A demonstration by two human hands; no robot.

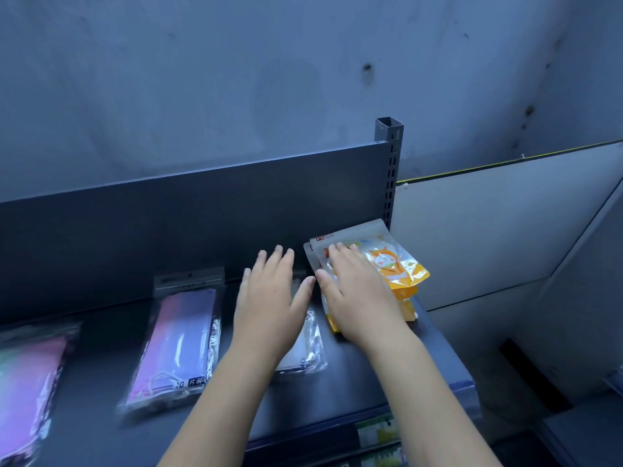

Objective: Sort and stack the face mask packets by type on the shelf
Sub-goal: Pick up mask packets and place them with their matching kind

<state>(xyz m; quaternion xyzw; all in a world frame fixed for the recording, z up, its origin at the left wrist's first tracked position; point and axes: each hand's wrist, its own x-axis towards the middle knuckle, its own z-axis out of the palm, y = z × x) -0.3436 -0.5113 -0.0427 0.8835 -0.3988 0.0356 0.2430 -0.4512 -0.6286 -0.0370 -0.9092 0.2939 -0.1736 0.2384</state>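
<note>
Right hand (357, 298) lies flat, fingers spread, on the orange packets (394, 264), gripping nothing; they look light, slippery; pinch the edges.

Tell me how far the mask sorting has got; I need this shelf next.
Done: orange cartoon packets are piled at the shelf's right end. In hand: the right hand lies flat on that pile; the left hand is over a clear packet. Left: the pink-purple packets lie apart, unstacked.
</note>
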